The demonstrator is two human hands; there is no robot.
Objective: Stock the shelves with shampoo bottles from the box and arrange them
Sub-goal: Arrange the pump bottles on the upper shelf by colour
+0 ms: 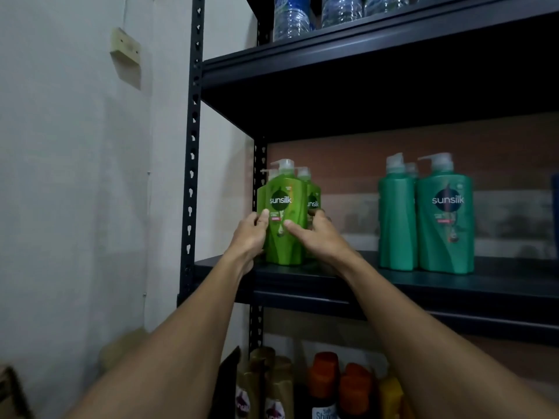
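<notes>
Two bare forearms reach up from the bottom edge toward the middle shelf (423, 287) of a dark metal rack. The left hand (249, 235) and the right hand (317, 238) both clasp the front light-green shampoo bottle (286, 207). Each thumb is pressed on the label face and the fingers curl round the bottle's sides. This bottle stands upright at the left end of the shelf, close to its front edge and just beside the perforated corner post (193, 146). Its white pump points left. Two more light-green bottles stand close behind it, one at its right shoulder (314, 195) and one half hidden on its left (262, 192).

Well apart, toward the right end of the same shelf, stands a group of teal shampoo bottles (444, 225), upright near the front edge, with one pump top showing behind them. On the shelf above are clear water bottles (292, 19). On the shelf below, gold-capped bottles (273, 385) stand beside orange-capped bottles (326, 375).
</notes>
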